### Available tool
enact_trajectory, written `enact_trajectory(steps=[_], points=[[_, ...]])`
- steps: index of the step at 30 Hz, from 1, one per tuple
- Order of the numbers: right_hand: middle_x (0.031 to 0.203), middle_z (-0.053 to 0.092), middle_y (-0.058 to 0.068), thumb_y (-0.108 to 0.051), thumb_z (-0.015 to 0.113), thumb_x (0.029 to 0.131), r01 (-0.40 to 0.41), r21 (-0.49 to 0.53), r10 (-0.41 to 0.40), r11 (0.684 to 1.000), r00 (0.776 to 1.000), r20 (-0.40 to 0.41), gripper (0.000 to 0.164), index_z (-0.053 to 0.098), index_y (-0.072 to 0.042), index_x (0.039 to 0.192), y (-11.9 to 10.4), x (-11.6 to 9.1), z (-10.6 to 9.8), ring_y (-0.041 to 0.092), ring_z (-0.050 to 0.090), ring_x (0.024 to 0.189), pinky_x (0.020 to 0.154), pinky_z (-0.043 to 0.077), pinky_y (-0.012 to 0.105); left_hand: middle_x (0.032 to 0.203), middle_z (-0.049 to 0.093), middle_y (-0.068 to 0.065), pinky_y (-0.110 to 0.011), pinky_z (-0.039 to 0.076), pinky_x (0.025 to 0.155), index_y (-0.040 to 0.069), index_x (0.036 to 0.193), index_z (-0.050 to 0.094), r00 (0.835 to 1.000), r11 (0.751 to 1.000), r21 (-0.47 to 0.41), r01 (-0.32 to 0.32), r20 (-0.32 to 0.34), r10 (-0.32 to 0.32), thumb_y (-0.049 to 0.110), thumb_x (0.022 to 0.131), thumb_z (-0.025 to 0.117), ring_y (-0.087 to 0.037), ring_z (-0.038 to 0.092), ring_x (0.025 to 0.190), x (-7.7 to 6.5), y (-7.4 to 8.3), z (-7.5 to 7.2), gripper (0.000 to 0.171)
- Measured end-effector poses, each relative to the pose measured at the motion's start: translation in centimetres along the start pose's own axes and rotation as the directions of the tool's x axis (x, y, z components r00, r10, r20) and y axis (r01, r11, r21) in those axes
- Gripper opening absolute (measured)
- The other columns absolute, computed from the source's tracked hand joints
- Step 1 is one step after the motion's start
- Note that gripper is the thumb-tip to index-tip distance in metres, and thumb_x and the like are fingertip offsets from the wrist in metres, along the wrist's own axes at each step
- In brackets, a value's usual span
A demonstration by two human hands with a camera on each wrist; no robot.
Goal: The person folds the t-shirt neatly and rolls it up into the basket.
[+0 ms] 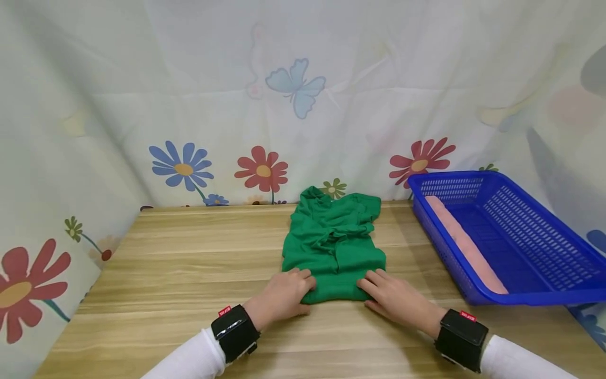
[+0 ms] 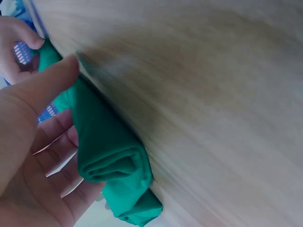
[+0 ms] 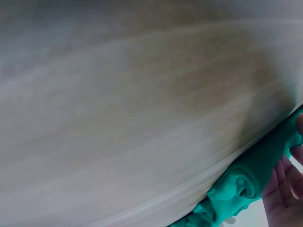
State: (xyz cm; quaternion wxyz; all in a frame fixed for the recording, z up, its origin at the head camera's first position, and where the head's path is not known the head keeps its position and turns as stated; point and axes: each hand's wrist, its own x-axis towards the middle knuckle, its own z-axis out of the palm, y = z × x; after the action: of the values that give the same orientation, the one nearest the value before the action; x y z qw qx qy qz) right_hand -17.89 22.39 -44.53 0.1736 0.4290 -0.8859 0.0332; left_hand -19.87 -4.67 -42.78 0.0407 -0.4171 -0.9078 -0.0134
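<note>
A green garment [image 1: 333,247] lies on the wooden table, its far part bunched and creased. Its near edge is rolled into a thick band, and the rolled layers of the garment [image 2: 113,165] show at its left end in the left wrist view. The left hand [image 1: 285,296] grips this roll at its left end, thumb on the near side and fingers over the far side. At the opposite end, the right hand [image 1: 396,299] holds the roll with fingers on top and thumb low in front. In the right wrist view the right hand [image 3: 286,189] is partly cut off.
To the right stands a blue plastic basket [image 1: 513,300] with perforated walls. A rolled pink cloth [image 1: 466,245] lies inside along its left wall. Behind the wooden table [image 1: 199,247] hangs a white curtain [image 1: 360,121] printed with flowers and a butterfly.
</note>
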Motion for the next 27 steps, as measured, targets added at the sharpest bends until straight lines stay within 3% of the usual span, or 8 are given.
enact_trajectory(steps=[3, 6, 10, 15, 20, 27], points=[[0.088, 0.046, -0.003, -0.022, 0.07, 0.071, 0.044, -0.004, -0.044, 0.999, 0.999, -0.025, 0.037, 0.054, -0.013, 0.103, 0.4, 0.0, 0.2, 0.011, 0.044, 0.076, 0.059, 0.043, 0.025, 0.081, 0.052, 0.007, -0.022, 0.043, 0.057, 0.018, 0.086, 0.057, 1.0, 1.0, 0.013, -0.012, -0.028, 0.013, 0.037, 0.067, 0.072, -0.009, 0.049, 0.072, 0.1, -0.2, 0.2, 0.031], [0.088, 0.047, -0.002, -0.019, 0.069, 0.071, 0.07, -0.033, -0.071, 0.997, 0.997, -0.04, 0.034, 0.054, -0.011, 0.101, 0.7, 0.2, 0.4, 0.013, 0.044, 0.076, 0.062, 0.042, 0.027, 0.077, 0.052, 0.007, -0.023, 0.042, 0.054, 0.018, 0.08, 0.056, 0.994, 0.998, 0.047, -0.034, -0.103, 0.039, 0.031, 0.068, 0.072, -0.01, 0.051, 0.068, 0.2, -0.4, 0.4, 0.024], [0.087, 0.051, -0.003, -0.015, 0.067, 0.073, 0.036, -0.026, -0.037, 0.999, 0.998, -0.043, 0.026, 0.056, -0.012, 0.096, 0.7, 0.4, 0.4, 0.013, 0.045, 0.075, 0.064, 0.042, 0.027, 0.075, 0.054, 0.006, -0.024, 0.042, 0.052, 0.018, 0.077, 0.057, 0.988, 0.996, 0.076, -0.043, -0.148, 0.054, 0.026, 0.071, 0.068, -0.011, 0.054, 0.067, 0.2, -0.4, 0.4, 0.015], [0.087, 0.054, -0.006, -0.014, 0.062, 0.078, -0.073, 0.096, 0.074, 0.993, 0.997, -0.006, 0.017, 0.057, -0.016, 0.094, 0.4, 0.4, 0.3, 0.009, 0.049, 0.078, 0.067, 0.044, 0.027, 0.079, 0.057, 0.006, -0.025, 0.045, 0.054, 0.019, 0.084, 0.062, 0.997, 0.999, 0.038, 0.011, -0.079, -0.008, 0.025, 0.077, 0.064, -0.011, 0.057, 0.071, 0.1, -0.5, 0.0, 0.009], [0.086, 0.058, -0.004, -0.008, 0.057, 0.081, -0.168, 0.24, 0.163, 0.956, 0.986, 0.04, 0.014, 0.057, -0.014, 0.093, 0.3, 0.4, 0.1, 0.01, 0.055, 0.078, 0.065, 0.046, 0.027, 0.083, 0.06, 0.006, -0.024, 0.043, 0.051, 0.018, 0.09, 0.064, 0.998, 0.997, -0.06, 0.058, -0.002, -0.058, 0.025, 0.082, 0.059, -0.01, 0.057, 0.073, 0.2, -0.8, -0.4, 0.011], [0.081, 0.05, -0.003, -0.002, 0.056, 0.081, -0.217, 0.323, 0.205, 0.921, 0.976, 0.07, 0.014, 0.05, -0.012, 0.089, 0.5, 1.0, 0.0, 0.005, 0.049, 0.068, 0.056, 0.043, 0.02, 0.079, 0.055, 0.006, -0.022, 0.04, 0.05, 0.016, 0.085, 0.059, 0.986, 0.956, -0.24, 0.167, 0.065, -0.156, 0.022, 0.081, 0.062, -0.008, 0.051, 0.069, 1.0, -1.4, -0.5, 0.007]])
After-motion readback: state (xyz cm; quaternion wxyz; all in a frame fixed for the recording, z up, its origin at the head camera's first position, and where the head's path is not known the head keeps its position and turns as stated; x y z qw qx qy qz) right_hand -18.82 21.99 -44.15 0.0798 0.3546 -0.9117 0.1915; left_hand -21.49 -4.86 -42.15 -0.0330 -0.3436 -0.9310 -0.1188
